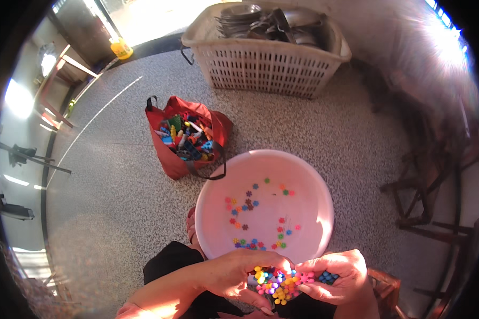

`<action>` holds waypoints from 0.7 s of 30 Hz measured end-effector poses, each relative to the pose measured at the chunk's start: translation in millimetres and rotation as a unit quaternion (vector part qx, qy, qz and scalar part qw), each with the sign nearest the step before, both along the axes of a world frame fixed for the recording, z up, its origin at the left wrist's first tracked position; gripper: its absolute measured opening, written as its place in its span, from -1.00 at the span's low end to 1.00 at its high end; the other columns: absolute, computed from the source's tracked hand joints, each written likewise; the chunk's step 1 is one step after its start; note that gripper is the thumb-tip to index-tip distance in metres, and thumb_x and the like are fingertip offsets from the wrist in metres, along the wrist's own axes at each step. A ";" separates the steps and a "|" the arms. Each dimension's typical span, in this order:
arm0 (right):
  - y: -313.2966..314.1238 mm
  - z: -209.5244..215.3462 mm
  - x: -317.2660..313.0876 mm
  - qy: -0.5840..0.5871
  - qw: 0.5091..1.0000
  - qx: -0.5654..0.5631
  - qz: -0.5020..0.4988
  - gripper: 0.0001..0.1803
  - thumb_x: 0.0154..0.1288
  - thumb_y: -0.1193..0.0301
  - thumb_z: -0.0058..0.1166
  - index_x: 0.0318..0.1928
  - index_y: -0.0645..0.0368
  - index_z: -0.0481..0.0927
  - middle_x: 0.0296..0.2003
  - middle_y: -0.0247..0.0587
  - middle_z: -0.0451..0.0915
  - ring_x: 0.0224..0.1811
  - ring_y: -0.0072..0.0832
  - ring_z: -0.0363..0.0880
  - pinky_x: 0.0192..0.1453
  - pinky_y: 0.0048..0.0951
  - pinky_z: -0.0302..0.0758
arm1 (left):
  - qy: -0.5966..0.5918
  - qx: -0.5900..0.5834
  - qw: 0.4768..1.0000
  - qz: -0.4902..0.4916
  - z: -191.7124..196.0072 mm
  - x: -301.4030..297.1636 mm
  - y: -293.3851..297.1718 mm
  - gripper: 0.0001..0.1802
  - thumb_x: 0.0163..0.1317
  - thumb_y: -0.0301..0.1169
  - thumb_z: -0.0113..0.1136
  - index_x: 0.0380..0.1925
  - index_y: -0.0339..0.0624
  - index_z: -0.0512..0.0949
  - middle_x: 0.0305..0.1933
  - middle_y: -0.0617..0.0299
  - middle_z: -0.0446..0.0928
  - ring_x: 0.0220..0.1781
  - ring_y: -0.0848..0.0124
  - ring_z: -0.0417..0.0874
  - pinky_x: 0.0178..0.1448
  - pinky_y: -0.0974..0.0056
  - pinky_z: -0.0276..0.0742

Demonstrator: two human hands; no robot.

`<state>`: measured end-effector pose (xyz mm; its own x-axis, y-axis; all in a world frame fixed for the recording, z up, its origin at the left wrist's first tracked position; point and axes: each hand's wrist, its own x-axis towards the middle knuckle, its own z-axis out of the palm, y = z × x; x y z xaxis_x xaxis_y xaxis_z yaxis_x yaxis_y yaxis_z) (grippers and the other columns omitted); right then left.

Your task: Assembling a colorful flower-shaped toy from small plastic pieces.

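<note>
We see both hands close together in front of the body, just beyond the near rim of the pink tub [310, 186]. The left hand [231, 274] curls around a cluster [279, 287] of small knobbly pieces in yellow, orange, purple, white and blue, its thumb and fingers on either side. The right hand [340, 271] has its thumb and forefinger pinching a pink piece [306, 278] at the cluster's right edge; we cannot tell whether the two are joined. A blue piece [328, 277] sits farther back within the same hand. In the tub we find small flowers [258, 245] of many colours, scattered in loose groups over the bottom. Beyond its far left rim stands a red bag [167, 157], open and filled with mixed blocks [189, 139]. Farther off, on the speckled floor [117, 175], we see a white basket [266, 69] heaped with metal dishes [237, 26].
</note>
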<state>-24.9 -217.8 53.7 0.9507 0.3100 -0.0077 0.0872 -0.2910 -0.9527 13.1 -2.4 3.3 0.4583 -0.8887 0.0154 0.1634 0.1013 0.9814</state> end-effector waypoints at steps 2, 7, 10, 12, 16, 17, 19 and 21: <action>5.0 -0.1 -4.1 0.020 0.999 0.033 -0.011 -0.73 -0.09 0.44 0.29 -0.38 0.39 0.59 -0.54 -0.11 0.61 -0.53 -0.53 0.60 -0.40 -0.59 0.53 | -0.015 0.021 1.000 -0.001 0.4 -1.0 3.5 -0.39 -0.13 -0.43 0.37 -0.01 -0.12 0.35 -0.11 0.20 0.48 -0.10 0.35 0.52 -0.02 0.32 0.39; 13.5 17.4 -3.4 0.138 0.989 0.058 -0.001 -0.79 -0.05 0.54 0.24 -0.34 0.39 0.58 -0.60 -0.22 0.57 -0.62 -0.66 0.50 -0.55 -0.68 0.43 | -0.016 0.062 0.998 0.009 3.3 -5.6 12.8 -0.47 -0.01 -0.42 0.29 0.00 -0.23 0.35 -0.04 0.20 0.45 -0.04 0.43 0.46 0.01 0.32 0.37; 8.3 5.2 -7.4 0.033 0.997 0.071 0.018 -0.77 -0.04 0.54 0.12 -0.30 0.04 0.64 -0.50 -0.19 0.58 -0.63 -0.38 0.51 -0.54 -0.63 0.44 | -0.052 0.034 0.998 0.018 1.8 -6.1 11.2 -0.44 0.00 -0.44 0.27 0.04 -0.23 0.33 -0.01 0.20 0.42 0.00 0.44 0.43 0.05 0.32 0.34; 7.8 -0.2 -8.6 0.007 0.996 0.089 0.030 -0.81 -0.04 0.50 0.16 -0.31 0.08 0.64 -0.55 -0.13 0.54 -0.68 -0.45 0.46 -0.63 -0.66 0.37 | -0.042 0.026 0.999 0.020 6.0 -5.5 10.3 -0.43 0.00 -0.44 0.26 0.05 -0.22 0.32 0.00 0.19 0.41 0.01 0.44 0.42 0.07 0.31 0.33; 10.7 12.3 -7.2 0.137 0.984 0.106 0.044 -0.84 -0.05 0.57 0.23 -0.38 0.34 0.59 -0.60 -0.24 0.57 -0.64 -0.67 0.48 -0.55 -0.68 0.43 | -0.043 0.079 0.996 0.000 3.3 -8.9 15.3 -0.47 -0.03 -0.46 0.25 0.00 -0.17 0.34 -0.08 0.24 0.44 -0.09 0.46 0.44 0.02 0.35 0.35; 10.8 10.5 -8.5 0.136 0.984 0.103 0.045 -0.86 -0.05 0.58 0.22 -0.39 0.34 0.59 -0.62 -0.25 0.56 -0.65 -0.67 0.47 -0.56 -0.68 0.41 | -0.044 0.080 0.996 0.001 1.2 -10.1 15.5 -0.47 -0.03 -0.46 0.25 0.00 -0.17 0.34 -0.08 0.24 0.44 -0.09 0.46 0.44 0.02 0.35 0.35; 9.7 5.9 -8.5 0.141 0.984 0.099 0.043 -0.87 -0.04 0.58 0.22 -0.41 0.33 0.59 -0.64 -0.26 0.55 -0.66 -0.67 0.46 -0.57 -0.67 0.40 | -0.004 0.067 0.998 0.001 -3.5 -13.0 14.8 -0.51 -0.03 -0.45 0.26 -0.04 -0.17 0.35 -0.18 0.25 0.46 -0.17 0.47 0.45 -0.03 0.34 0.36; 5.2 -5.4 -5.4 0.034 0.991 0.097 0.090 -0.86 -0.05 0.56 0.24 -0.42 0.34 0.59 -0.67 -0.28 0.54 -0.66 -0.67 0.45 -0.59 -0.67 0.36 | -0.003 0.069 0.998 -0.006 -6.6 -11.1 15.0 -0.51 -0.04 -0.44 0.26 -0.05 -0.18 0.35 -0.21 0.26 0.47 -0.19 0.47 0.46 -0.04 0.35 0.37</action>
<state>-30.3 -212.7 48.3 0.8790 0.4768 0.0060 0.0539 -0.0868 -0.9948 2.1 12.6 -3.3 0.4482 -0.8878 -0.1045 0.1574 -0.0367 0.9869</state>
